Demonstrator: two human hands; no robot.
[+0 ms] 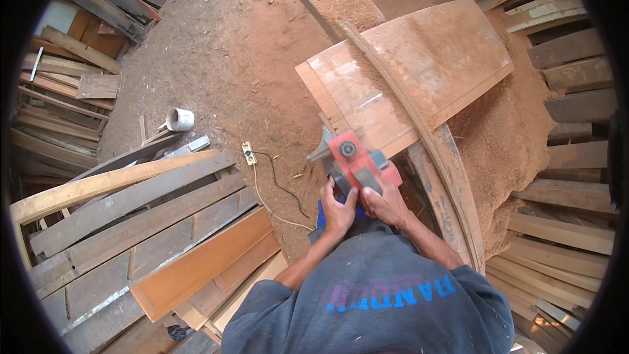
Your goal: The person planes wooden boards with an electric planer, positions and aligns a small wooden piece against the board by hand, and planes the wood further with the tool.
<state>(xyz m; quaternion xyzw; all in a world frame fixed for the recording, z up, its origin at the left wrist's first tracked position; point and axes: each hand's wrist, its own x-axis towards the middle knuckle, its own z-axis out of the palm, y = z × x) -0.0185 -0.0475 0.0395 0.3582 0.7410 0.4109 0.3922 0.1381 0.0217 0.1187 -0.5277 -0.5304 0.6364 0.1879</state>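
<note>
A red electric hand planer with a dark knob and grey metal parts is in front of my body, close to the near left edge of a wide wooden panel. My left hand is closed on the planer's near left side. My right hand is closed round its near right part, and the thumbs almost meet. Whether the planer touches the panel I cannot tell. Sawdust lies over the panel, and a long narrow wooden strip crosses on top of it. Beneath is a thick plank.
Stacked boards fill the left; more planks line the right. A power strip with cords lies on the dirt floor left of the planer. A white bucket stands farther left. Sawdust is heaped right of the panel.
</note>
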